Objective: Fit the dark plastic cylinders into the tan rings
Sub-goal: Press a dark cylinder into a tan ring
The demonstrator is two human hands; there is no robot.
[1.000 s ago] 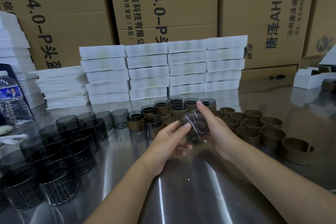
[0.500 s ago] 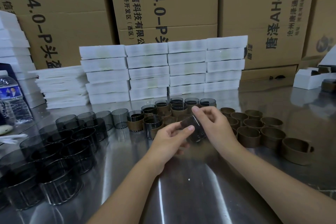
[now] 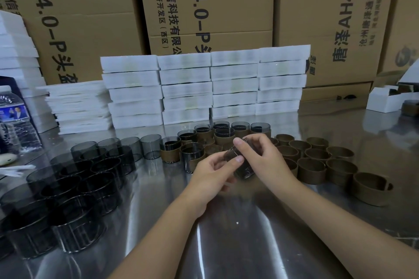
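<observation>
A polished steel bench [image 3: 238,244] fills the foreground, its surface streaked with pale reflections. Over its middle the left hand [image 3: 213,172] and the right hand [image 3: 265,156] meet on one dark cylinder [image 3: 244,169], which is held tilted. The left grip pinches it from the near side with thumb and curled fingers. The right grip is curled round its far side. Whether a ring sits on it cannot be told, since the fingers cover much of it.

To the left the loose dark cylinders [image 3: 68,188] stand upright in a crowded cluster. To the right the empty tan rings [image 3: 317,165] stand packed together, many of them touching. Between the two groups, behind the hands, is a bunch of fitted pieces [image 3: 224,133], each a dark cylinder seated in a tan ring.

Stacks of white boxes [image 3: 204,88] rise along the back of the bench, and behind them is a wall of brown cartons [image 3: 204,7] printed with black characters. A water bottle [image 3: 15,124] stands at the far left, and small white boxes [image 3: 383,99] lie at the far right.
</observation>
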